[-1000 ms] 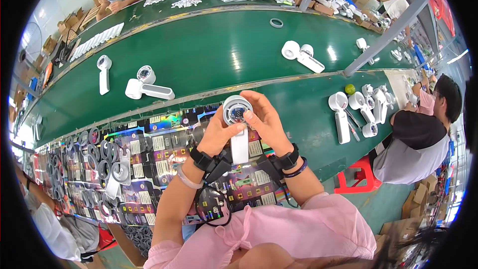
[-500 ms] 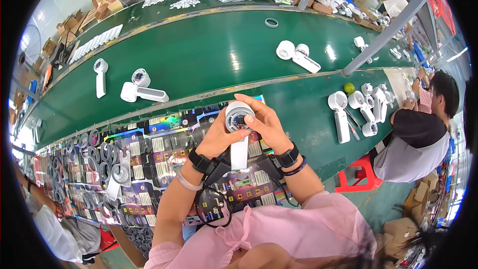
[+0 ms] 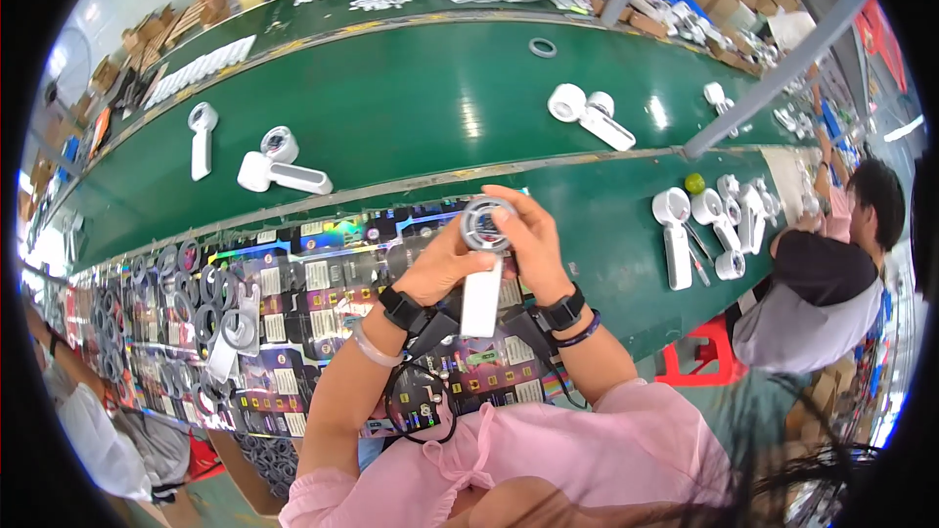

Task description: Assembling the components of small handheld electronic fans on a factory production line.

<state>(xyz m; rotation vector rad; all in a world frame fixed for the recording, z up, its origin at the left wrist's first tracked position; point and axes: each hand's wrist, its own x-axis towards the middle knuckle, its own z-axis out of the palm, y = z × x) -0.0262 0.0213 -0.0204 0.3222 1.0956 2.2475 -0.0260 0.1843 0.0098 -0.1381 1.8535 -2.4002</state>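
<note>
I hold a small white handheld fan upright in front of my chest, its round grey head at the top. My left hand grips the left side of the head and handle. My right hand wraps the right side, with the thumb pressed on the round front face. Both wrists wear black bands. Beneath my hands lies a bench edge covered with shiny printed cards and grey rings.
A green conveyor belt runs across behind the bench, carrying white fans and another pair. Several more white fans lie at the right, beside a seated person in black and white. Other people's hands work at the far side.
The fans on the belt have drifted left. My hands have stayed on the fan, shifting it slightly.
</note>
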